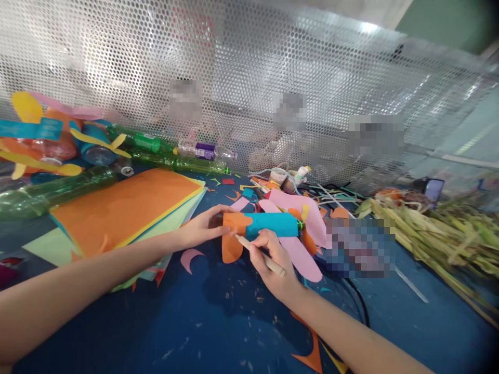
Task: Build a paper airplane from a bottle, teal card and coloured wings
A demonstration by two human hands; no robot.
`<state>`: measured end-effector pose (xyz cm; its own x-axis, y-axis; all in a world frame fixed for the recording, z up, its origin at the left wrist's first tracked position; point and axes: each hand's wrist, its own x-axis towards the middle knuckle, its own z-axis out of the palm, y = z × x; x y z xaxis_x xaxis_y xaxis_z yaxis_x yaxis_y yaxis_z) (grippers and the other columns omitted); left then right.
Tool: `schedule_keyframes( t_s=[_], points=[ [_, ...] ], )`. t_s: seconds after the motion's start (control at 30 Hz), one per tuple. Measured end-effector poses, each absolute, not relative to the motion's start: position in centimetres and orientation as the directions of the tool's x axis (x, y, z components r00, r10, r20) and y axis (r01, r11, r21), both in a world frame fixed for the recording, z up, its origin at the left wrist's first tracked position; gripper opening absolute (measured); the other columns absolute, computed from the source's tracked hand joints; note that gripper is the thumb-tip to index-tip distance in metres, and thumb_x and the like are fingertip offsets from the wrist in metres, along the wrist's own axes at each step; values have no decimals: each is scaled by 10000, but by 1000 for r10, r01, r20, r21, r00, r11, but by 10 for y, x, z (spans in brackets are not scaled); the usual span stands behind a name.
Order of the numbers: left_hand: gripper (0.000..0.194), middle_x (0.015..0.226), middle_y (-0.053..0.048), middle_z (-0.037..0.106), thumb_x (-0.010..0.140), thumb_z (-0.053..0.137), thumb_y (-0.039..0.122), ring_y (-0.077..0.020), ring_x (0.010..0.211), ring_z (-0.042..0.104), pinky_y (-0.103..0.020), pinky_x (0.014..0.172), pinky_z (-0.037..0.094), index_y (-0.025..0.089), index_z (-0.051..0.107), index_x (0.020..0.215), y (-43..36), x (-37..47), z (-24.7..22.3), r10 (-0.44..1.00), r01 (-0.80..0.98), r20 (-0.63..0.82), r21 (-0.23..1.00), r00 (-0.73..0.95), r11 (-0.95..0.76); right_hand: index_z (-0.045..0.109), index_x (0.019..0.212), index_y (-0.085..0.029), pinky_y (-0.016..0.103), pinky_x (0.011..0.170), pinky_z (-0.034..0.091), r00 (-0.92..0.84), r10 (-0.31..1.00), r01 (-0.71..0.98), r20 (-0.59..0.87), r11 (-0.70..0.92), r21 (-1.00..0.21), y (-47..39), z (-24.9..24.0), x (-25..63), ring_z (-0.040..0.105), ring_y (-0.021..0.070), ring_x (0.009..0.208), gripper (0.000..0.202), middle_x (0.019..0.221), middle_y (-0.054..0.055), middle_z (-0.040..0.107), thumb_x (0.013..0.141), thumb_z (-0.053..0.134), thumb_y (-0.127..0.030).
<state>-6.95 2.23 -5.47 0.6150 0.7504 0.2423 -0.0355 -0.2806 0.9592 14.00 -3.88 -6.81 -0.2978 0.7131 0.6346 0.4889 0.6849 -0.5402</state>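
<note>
A paper-covered bottle (273,225) lies sideways on the blue table, wrapped in blue paper with orange paper round its left end. Pink wing shapes (300,259) stick out near its right part, and an orange flap (233,250) hangs at the left end. My left hand (212,227) holds that left end, fingers closed on the orange paper. In my right hand (273,262) is a pale stick-like tool (261,255), its tip touching the orange paper. A green cap (300,225) shows at the bottle's right end.
Coloured paper sheets (132,208) are stacked at the left, with a green bottle (58,192) and paper-decorated bottles (58,137) beyond. Paper scraps (191,259) lie about. Dry husks (440,244) cover the right side. A perforated metal screen (241,67) stands behind.
</note>
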Motion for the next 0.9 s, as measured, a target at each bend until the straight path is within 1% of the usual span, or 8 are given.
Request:
schedule_keyframes(
  t_s=[0.1,0.23,0.37,0.43,0.53,0.7,0.9],
  points=[
    [406,1176,-102,574,854,576,331,-250,1136,524,-434,981,383,203,448,1218,23,-70,-56,740,-54,260,956,620,-290,453,779,-220,366,719,416,-306,699,484,647,699,-526,-39,-68,140,475,178,752,122,704,-11,464,888,472,-169],
    [408,1149,-98,586,850,577,324,-246,1126,529,-433,974,387,195,441,1213,21,-70,-55,755,-24,228,962,614,-271,456,800,-221,364,720,420,-294,714,477,636,686,-550,-39,-67,140,487,186,794,105,735,-2,478,892,465,-170],
    [418,1116,-96,596,846,578,330,-244,1129,524,-430,972,387,185,432,1210,19,-70,-51,763,-15,213,966,611,-258,450,764,-217,366,719,413,-315,695,493,646,701,-515,-39,-66,139,475,173,729,130,686,-15,457,879,470,-162],
    [416,1116,-92,595,843,581,339,-242,1126,526,-428,970,389,189,438,1203,19,-69,-50,764,-14,211,967,610,-256,459,771,-216,353,698,415,-303,699,497,648,696,-519,-39,-65,139,478,174,726,118,686,-12,464,877,474,-167],
    [416,1131,-95,589,842,582,345,-240,1127,525,-427,973,387,187,438,1199,19,-69,-49,764,-17,208,968,611,-250,471,789,-219,345,682,415,-288,708,496,645,686,-532,-39,-65,138,488,182,749,98,703,-5,481,878,478,-179],
    [426,1167,-106,577,844,583,354,-252,1145,517,-441,979,384,191,438,1209,20,-69,-51,762,-20,217,966,611,-259,464,769,-219,359,699,411,-312,704,495,638,694,-523,-39,-66,138,479,175,727,122,695,-11,474,880,469,-171],
    [413,1221,-100,550,854,572,358,-255,1194,483,-435,1009,361,204,450,1217,23,-70,-56,741,-41,269,949,615,-311,447,768,-218,350,696,405,-305,697,495,649,698,-517,-39,-66,139,461,173,728,130,686,-14,452,880,476,-159]
  ],
)
